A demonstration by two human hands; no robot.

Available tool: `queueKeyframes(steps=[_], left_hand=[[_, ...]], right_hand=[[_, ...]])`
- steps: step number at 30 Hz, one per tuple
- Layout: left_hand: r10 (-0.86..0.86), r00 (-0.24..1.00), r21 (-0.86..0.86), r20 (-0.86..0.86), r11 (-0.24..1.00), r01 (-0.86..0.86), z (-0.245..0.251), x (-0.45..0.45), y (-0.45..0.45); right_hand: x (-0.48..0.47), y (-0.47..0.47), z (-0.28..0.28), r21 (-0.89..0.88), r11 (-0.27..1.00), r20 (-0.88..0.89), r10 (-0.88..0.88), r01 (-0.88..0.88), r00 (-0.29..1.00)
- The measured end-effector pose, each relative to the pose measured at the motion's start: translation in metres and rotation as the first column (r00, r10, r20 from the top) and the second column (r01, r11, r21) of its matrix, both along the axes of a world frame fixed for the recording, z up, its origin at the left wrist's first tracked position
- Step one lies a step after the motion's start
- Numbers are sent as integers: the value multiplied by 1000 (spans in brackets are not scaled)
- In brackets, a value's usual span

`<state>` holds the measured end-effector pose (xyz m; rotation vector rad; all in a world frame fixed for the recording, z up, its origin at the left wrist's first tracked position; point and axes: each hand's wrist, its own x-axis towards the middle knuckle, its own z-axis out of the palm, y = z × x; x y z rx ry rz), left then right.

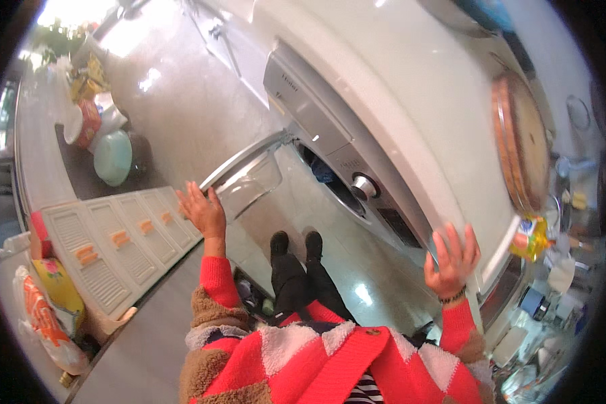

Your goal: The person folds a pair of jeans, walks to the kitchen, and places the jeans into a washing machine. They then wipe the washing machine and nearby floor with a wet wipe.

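Observation:
My left hand (203, 212) is at the rim of the open round door (252, 171) of a front-loading washing machine, fingers apart, palm near or against the edge. My right hand (452, 260) is raised with spread fingers beside the machine's right front corner, at the edge of the white countertop (384, 91); whether it touches is not clear. Nothing is held in either hand. The Haier washing machine (328, 116) has a silver panel with a round knob (364, 187). Dark blue cloth (323, 171) shows inside the drum opening.
A white drawer cabinet with orange handles (126, 237) stands at the left, with bags beside it. Beyond it a pale green basin (113, 157) is on a dark surface. A round wooden board (525, 141) and a yellow packet (531, 238) lie at the right. My feet are on the tiled floor (358, 272).

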<state>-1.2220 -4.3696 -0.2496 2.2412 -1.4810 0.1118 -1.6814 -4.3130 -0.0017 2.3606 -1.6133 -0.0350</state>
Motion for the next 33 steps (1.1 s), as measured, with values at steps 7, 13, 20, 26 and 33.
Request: queueKeyframes(steps=[7, 13, 20, 26, 33], left_hand=[[-363, 922, 475, 132, 840, 263, 41, -22, 33], [-807, 576, 456, -129, 468, 757, 89, -118, 80], [-763, 160, 284, -627, -33, 958, 139, -211, 132], [-825, -168, 57, -540, -236, 970, 159, -358, 192], [-752, -520, -34, -405, -556, 831, 211, -552, 333]], right_hand=[[11, -5, 16, -13, 1000, 191, -21, 24, 981], [35, 74, 24, -110, 992, 413, 100, -59, 905], [-4, 288, -85, 521, 825, 344, -440, 221, 829], [-111, 431, -78, 286, 739, 419, -669, 610, 614], [-203, 600, -12, 110, 350, 456, -850, 930, 265]])
